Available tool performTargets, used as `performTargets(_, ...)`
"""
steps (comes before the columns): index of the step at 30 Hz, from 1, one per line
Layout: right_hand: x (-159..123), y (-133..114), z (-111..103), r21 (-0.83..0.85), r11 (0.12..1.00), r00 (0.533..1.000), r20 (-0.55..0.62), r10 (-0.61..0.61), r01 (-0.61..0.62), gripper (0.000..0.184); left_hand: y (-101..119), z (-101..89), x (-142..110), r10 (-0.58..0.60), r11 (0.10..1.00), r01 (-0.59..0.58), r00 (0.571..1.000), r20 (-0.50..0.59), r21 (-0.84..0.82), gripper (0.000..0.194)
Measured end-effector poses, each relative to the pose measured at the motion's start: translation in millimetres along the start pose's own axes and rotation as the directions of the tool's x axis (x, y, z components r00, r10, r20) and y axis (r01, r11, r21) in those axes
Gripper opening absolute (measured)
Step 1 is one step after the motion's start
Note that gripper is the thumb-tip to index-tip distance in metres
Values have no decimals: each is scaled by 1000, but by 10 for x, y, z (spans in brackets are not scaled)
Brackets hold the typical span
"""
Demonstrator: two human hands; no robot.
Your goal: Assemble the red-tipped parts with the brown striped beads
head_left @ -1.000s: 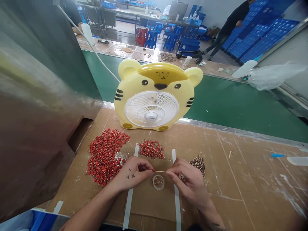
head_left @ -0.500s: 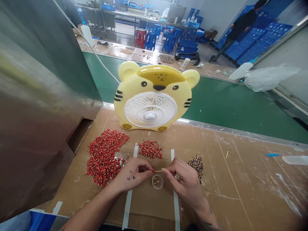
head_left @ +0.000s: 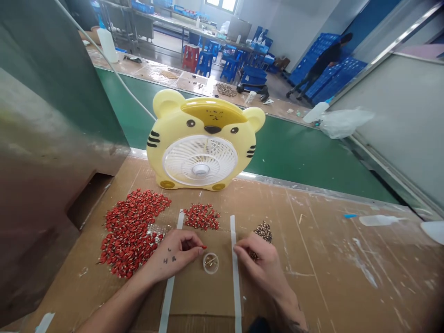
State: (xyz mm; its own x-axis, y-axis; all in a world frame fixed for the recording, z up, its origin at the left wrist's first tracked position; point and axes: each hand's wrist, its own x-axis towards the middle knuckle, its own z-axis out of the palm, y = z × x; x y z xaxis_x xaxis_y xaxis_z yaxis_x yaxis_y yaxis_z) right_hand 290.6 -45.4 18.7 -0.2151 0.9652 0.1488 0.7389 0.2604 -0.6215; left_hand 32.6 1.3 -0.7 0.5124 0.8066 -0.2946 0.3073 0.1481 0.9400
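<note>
Head view: we see the left hand (head_left: 176, 254) clamping a red piece (head_left: 204, 247) between thumb and fingers, its long axis unclear; the clear cup (head_left: 210, 272) lies just beside it, at 5 o'clock. The right hand (head_left: 262, 257), fingertips together, is farther off, at the cup's 2 o'clock.

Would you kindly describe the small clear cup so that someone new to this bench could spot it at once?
Find the yellow fan, then look nearer, to the cardboard between two white tape strips. On it, between the left hand and right hand, sits the cup. Unlike the red piles nearby, it is see-through and round, with thin pale pieces inside.
</note>
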Motion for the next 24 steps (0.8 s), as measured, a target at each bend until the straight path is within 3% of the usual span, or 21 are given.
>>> performTargets(3, 3, 180, -256, -81, 992, 993, -70, 95, -100, 19, 7, -11, -1, 11, 999, -11, 1000, 2, 39, 22)
performTargets(7, 56, 273, -456, -208, 978, 996, 88, 28, -10, 13, 31, -20, 2, 17, 998, -17, 1000, 2, 59, 22)
performTargets(10, 85, 261, -428, -241, 967, 978, 206, -31, 82, 15, 44, -23, 6, 11, 998, -11, 1000, -2, 56, 22)
performTargets(14, 104, 260, -321, -282, 952, 962, 272, -41, 121, 17, 53, -24, 3, 11, 999, -11, 1000, -5, 50, 20)
performTargets(24, 143, 246, -221, -348, 934, 973, 230, 6, 76, 22, 41, -17, 7, 11, 998, -11, 1000, 6, 61, 20)
